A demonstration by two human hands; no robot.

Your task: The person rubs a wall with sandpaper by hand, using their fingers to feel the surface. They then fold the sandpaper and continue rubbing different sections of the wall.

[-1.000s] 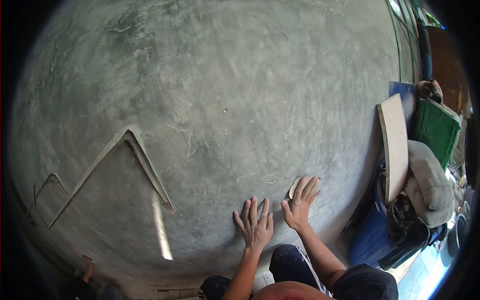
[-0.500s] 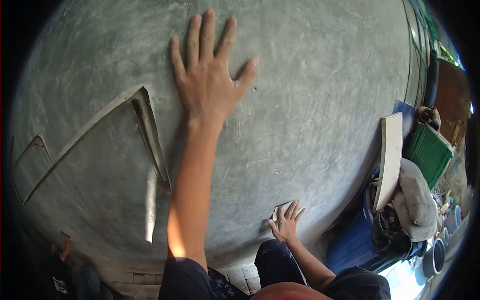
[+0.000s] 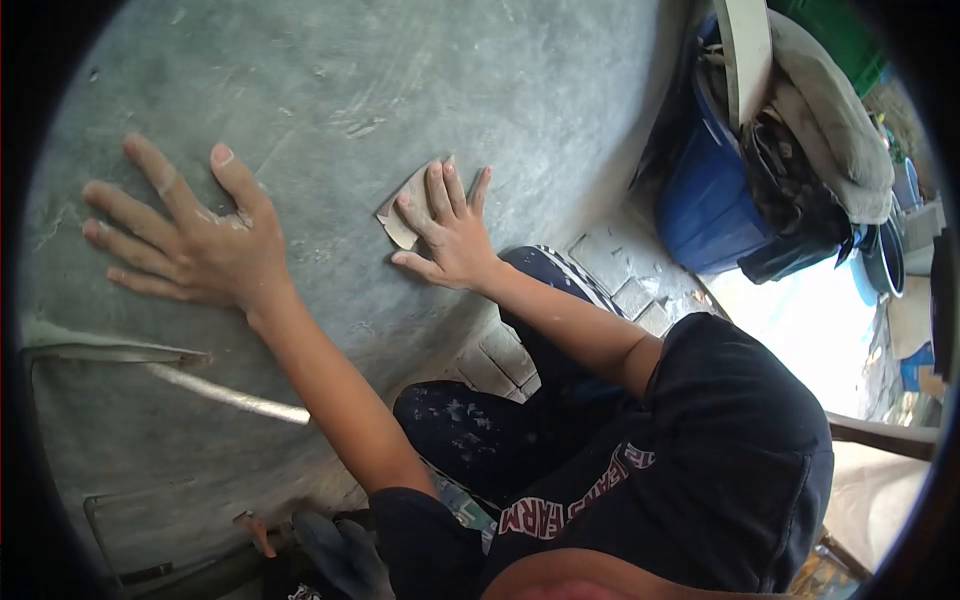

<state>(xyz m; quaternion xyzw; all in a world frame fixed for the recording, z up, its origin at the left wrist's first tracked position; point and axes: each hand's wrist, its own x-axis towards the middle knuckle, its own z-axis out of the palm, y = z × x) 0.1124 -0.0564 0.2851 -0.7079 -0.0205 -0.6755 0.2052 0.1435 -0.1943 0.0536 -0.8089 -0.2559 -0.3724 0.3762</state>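
My left hand (image 3: 215,245) lies against the grey plastered wall (image 3: 330,60), its fingers spread and dusted with pale powder; nothing is in it. To its right, my right hand (image 3: 455,235) presses a folded, pale piece of sandpaper (image 3: 405,205) flat on the wall. Its fingers cover part of the sheet, and a torn-looking corner sticks out beside them. Below my left hand, a groove (image 3: 120,352) is cut into the wall, with a bright streak of light beside it.
At the right, a blue barrel (image 3: 705,215) holds a pale board (image 3: 745,60) and grey sacks (image 3: 835,110). Dark tubs (image 3: 885,255) stand beyond it. Paving blocks (image 3: 495,360) edge the wall's foot. Another person's hand (image 3: 260,537) is at the wall, lower left.
The view has turned down and to the right. My left hand remains spread on the wall, now angled left. The right hand, still on the sandpaper, appears nearer the left hand.
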